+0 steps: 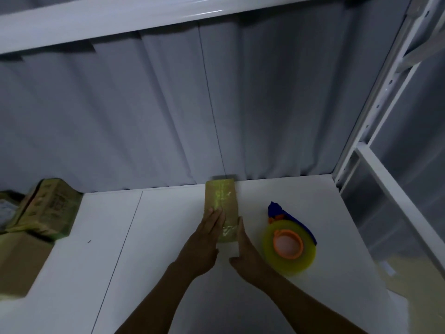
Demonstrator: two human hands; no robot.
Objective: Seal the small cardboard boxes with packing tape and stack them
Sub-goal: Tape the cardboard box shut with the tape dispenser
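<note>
A small cardboard box (221, 201) lies lengthwise on the white table (168, 237), its far end near the curtain, with a shiny strip of tape along its top. My left hand (204, 239) lies flat on the box's near left part, fingers straight. My right hand (244, 251) presses flat against the box's near right side. A tape dispenser (287, 244) with a yellowish roll, orange hub and blue handle lies on the table just right of my right hand.
Several cardboard boxes (45, 210) sit piled at the table's left edge, with a larger box (21, 261) below them. A grey curtain (216, 104) hangs behind the table. White shelf posts (375, 116) stand at the right.
</note>
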